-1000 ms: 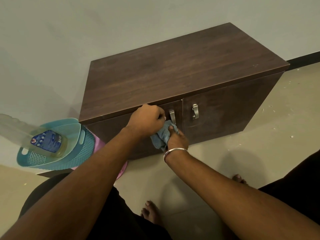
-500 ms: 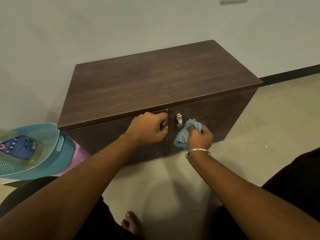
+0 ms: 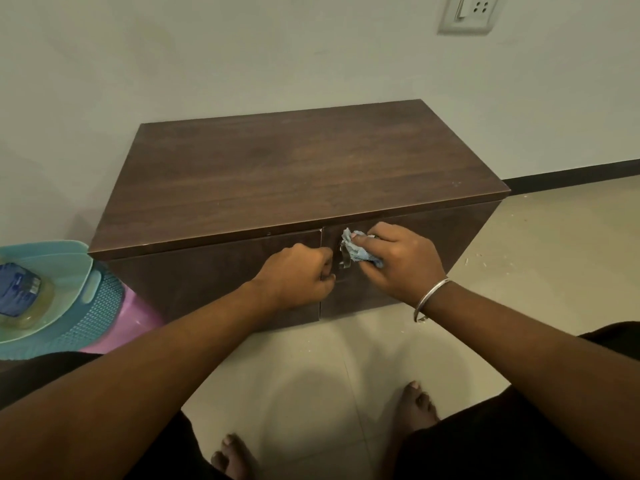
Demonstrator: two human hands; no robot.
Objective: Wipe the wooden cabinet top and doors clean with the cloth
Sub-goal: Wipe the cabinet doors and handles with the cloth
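Bare forearms, silver bangle (image 3: 430, 299) on the right wrist, dark trousers (image 3: 519, 427), bare feet (image 3: 414, 403)

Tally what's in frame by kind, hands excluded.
Cabinet: 1
Doors: 2, left, right
Handle: 1 visible
Cloth: 1
Basket: 1
Bottle: 1
Bangle: 1
Wall socket: 1
Total: 9

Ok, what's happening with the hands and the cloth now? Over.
Left hand closed at the left door's edge. Right hand presses the cloth on the right door's handle. Nothing in the way.
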